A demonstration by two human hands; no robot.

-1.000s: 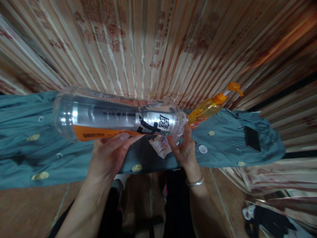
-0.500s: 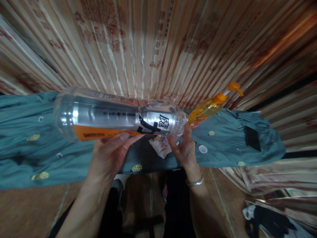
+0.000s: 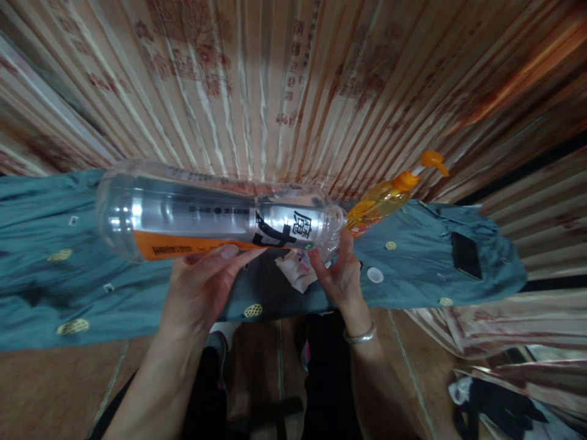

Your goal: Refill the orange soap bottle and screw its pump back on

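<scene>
A large clear plastic bottle (image 3: 197, 211) with a silver and orange label lies sideways in the air above the cloth-covered table, its neck pointing right. My left hand (image 3: 204, 278) supports the body from below, fingers partly hidden behind it. At the neck end, my right hand (image 3: 342, 272) grips with thumb and fingers. Just beyond that neck stands a yellow pump bottle (image 3: 378, 205) with an orange pump top, leaning to the right in the view. Beneath the bottle, a crumpled white wrapper or tissue (image 3: 297, 274) shows between my hands.
A green patterned cloth (image 3: 137, 299) covers the narrow table. On it, right of my right hand, are a small white disc (image 3: 375, 275) and a dark flat phone-like object (image 3: 466, 255). Pleated curtains (image 3: 257, 91) hang close behind the table. A dark bag-like item (image 3: 504, 403) lies lower right.
</scene>
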